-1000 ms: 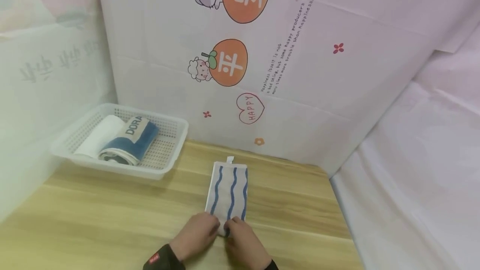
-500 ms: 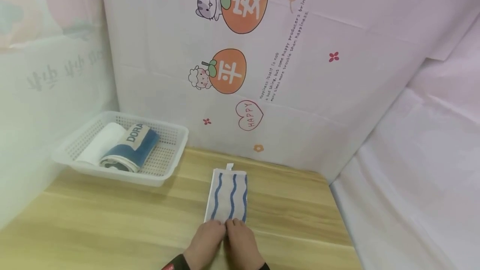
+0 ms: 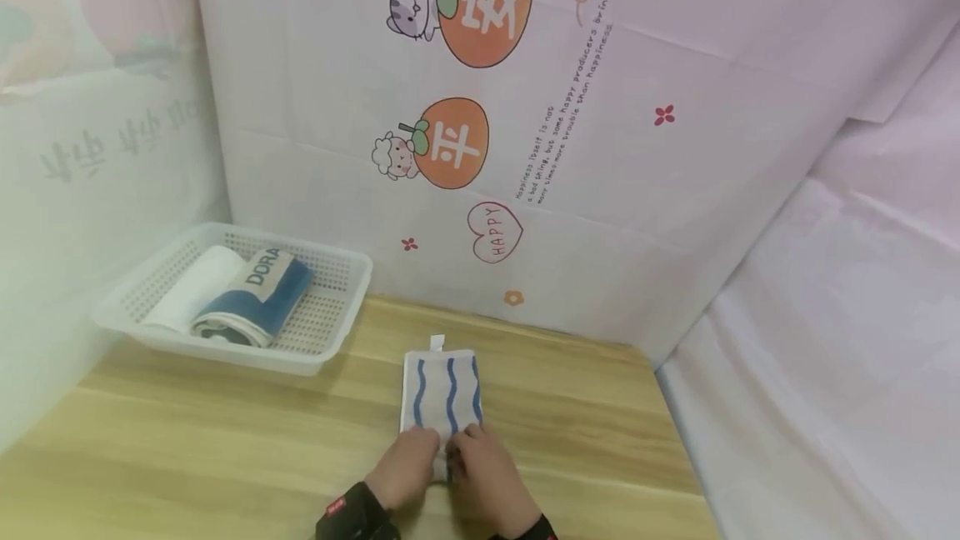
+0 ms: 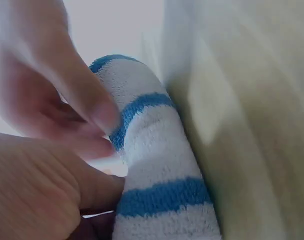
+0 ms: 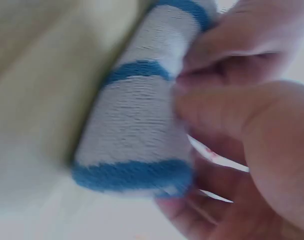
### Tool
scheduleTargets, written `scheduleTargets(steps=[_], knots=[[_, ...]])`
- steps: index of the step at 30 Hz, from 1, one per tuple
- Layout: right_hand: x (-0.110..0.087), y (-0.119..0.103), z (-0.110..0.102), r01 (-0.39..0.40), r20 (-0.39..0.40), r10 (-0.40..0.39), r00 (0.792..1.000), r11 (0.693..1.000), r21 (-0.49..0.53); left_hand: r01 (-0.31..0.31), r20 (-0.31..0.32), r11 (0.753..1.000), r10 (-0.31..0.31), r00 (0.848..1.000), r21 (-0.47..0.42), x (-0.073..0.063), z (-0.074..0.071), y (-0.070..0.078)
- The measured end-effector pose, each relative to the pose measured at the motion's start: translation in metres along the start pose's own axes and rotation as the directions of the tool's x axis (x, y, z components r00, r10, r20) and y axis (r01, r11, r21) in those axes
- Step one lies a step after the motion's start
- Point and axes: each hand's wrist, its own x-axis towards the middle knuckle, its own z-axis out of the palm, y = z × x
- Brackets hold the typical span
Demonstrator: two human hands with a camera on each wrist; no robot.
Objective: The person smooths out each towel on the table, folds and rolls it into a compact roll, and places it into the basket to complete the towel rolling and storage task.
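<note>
A white towel (image 3: 436,390) with wavy blue stripes lies lengthwise on the table, a small white tag at its far end. Its near end is raised into a thick fold or roll, seen close up in both wrist views. My left hand (image 3: 406,463) grips the left part of this near end, its thumb (image 4: 99,187) against the terry cloth. On the right part, my right hand (image 3: 487,473) pinches the towel between thumb (image 5: 212,107) and curled fingers. The two hands are close together, and they cover part of the near edge in the head view.
At the back left stands a white plastic basket (image 3: 341,307) holding a rolled white towel (image 3: 197,283) and a blue and beige towel (image 3: 262,294) with lettering. A printed cloth (image 3: 585,257) hangs behind the wooden table (image 3: 585,423), with white cloth on both sides.
The towel has shifted a little to the left with both hands on it. The fingers have moved apart slightly since half a second ago, and the head view has tilted up somewhat.
</note>
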Motion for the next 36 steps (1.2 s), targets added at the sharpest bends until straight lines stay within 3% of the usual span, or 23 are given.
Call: scheduleTargets(steps=[2, 5, 8, 10, 14, 17, 19, 22, 24, 26, 31, 36], knots=[[-0.001, -0.005, -0.002, 0.019, -0.03, -0.022, 0.999, 0.997, -0.069, 0.034, 0.027, 0.999, -0.033, 0.999, -0.033, 0.002, -0.003, -0.001], [-0.005, -0.01, 0.002, 0.015, 0.016, -0.014, 1.0, 0.995, -0.099, 0.069, 0.053, 0.995, -0.066, 0.996, -0.077, 0.006, -0.009, -0.002], [-0.004, -0.006, 0.014, 0.011, 0.028, -0.009, 1.0, 0.996, -0.087, 0.051, 0.003, 0.994, -0.051, 0.999, -0.096, 0.007, -0.012, -0.005], [-0.001, -0.001, 0.019, 0.035, -0.003, -0.035, 0.999, 0.996, -0.079, 0.036, -0.033, 0.991, -0.041, 0.999, -0.128, 0.006, -0.016, -0.005], [0.005, 0.006, 0.018, 0.09, -0.021, -0.092, 0.996, 0.992, -0.084, -0.053, -0.074, 0.994, 0.046, 0.996, -0.094, 0.002, -0.022, -0.002], [0.008, 0.008, 0.015, 0.067, 0.033, -0.066, 0.997, 0.997, -0.024, -0.148, -0.085, 0.989, 0.147, 0.985, -0.01, -0.001, -0.022, -0.002], [0.009, 0.007, 0.014, 0.036, 0.077, -0.038, 0.996, 0.999, 0.037, -0.178, -0.092, 0.983, 0.181, 0.979, 0.034, -0.002, -0.02, -0.005], [0.009, 0.007, 0.012, -0.005, 0.128, -0.009, 0.992, 0.994, 0.107, -0.141, -0.067, 0.99, 0.141, 0.988, 0.0, -0.002, -0.018, -0.011], [0.007, 0.006, 0.01, -0.026, 0.108, 0.015, 0.994, 0.995, 0.101, -0.095, -0.026, 0.995, 0.094, 0.995, -0.041, 0.0, -0.016, -0.013], [0.004, 0.002, 0.006, -0.039, 0.065, 0.037, 0.997, 0.998, 0.042, -0.042, 0.023, 0.994, 0.045, 0.999, -0.098, 0.005, -0.017, -0.015], [0.001, -0.016, 0.004, -0.064, 0.019, 0.068, 0.997, 0.984, -0.164, 0.01, 0.127, 0.987, 0.01, 0.992, -0.158, 0.022, -0.025, -0.018], [0.007, -0.014, 0.013, -0.029, 0.024, 0.038, 0.999, 0.952, -0.304, 0.02, 0.152, 0.977, 0.013, 0.988, -0.21, 0.028, -0.031, -0.023]])
